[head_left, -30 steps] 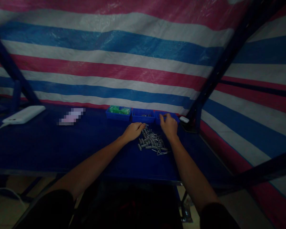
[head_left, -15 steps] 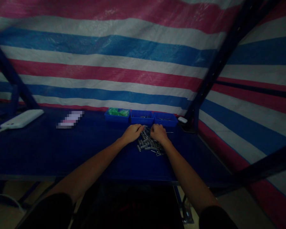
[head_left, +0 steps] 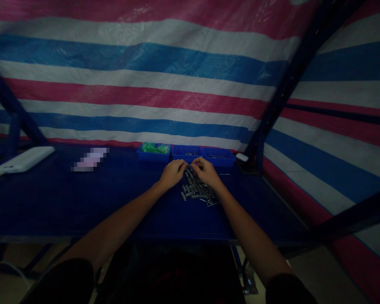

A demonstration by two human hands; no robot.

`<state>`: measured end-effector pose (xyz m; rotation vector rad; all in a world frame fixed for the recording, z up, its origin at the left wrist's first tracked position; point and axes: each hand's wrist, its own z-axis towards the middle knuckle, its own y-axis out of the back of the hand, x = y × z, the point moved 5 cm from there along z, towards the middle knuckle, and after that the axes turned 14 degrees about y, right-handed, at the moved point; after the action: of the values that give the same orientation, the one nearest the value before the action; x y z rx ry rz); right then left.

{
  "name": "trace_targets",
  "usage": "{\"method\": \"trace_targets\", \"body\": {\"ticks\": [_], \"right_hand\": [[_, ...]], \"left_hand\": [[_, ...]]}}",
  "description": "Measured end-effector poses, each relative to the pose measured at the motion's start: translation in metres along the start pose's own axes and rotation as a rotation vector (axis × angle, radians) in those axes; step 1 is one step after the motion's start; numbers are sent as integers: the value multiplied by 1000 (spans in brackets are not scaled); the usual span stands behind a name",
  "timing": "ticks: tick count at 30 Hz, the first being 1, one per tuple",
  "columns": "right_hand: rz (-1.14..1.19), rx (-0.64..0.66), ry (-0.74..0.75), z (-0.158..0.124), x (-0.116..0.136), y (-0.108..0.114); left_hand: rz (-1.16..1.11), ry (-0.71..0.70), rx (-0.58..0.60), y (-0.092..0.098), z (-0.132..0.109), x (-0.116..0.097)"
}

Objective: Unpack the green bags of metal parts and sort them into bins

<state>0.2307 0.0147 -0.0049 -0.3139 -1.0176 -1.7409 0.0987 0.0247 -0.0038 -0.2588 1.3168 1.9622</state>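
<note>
**Right hand (head_left: 208,172) is joining left hand (head_left: 171,174) at the metal parts (head_left: 194,190)**

Head view (the only view): Your right hand is no longer reaching over the right bin (head_left: 220,161), as it was one second ago. It is passing the pile and is now bringing its fingers just beside those of your left hand. Your left hand is staying close to its former position, at the far left edge of the pile.

Finger state: The fingers of both hands are curling inward, thumbs toward the other fingers. A small piece seems to be lying between the two sets of fingertips, but the picture is too dark to confirm a grasp; you cannot tell which hand, if either, is gripping it.

Part location: The metal parts, grey cylinders and thin rods, are lying loose on the table (head_left: 114,207), below and between your hands. One thin rod (head_left: 224,174) is lying apart, to the right of your right hand. The middle bin (head_left: 187,159) and the right bin are holding more small pieces behind the pile.

Meaning for the work: The change is suggesting a shift from one-handed reaching to two-handed handling of a small part.
</note>
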Motion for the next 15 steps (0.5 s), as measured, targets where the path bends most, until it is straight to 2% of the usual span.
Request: {"method": "trace_targets", "body": {"ticks": [6,8,10,11,13,15], "right_hand": [[-371,64,45,5,10,16],[-556,-33,-46,9,4,34],[-723,-172,-194,10,-5,57],[-772,-201,-259,9,-11,65],[-798,-126,-331,5,-23,73],[-719,95,-350,-2,-35,69]], "left_hand": [[-16,118,35,-2,0,4],[-10,139,38,-3,-1,4],[-4,127,47,-5,-1,4],[0,115,53,-5,-1,3],[11,96,68,-7,-2,2],[17,88,84,-8,-2,2]]}}
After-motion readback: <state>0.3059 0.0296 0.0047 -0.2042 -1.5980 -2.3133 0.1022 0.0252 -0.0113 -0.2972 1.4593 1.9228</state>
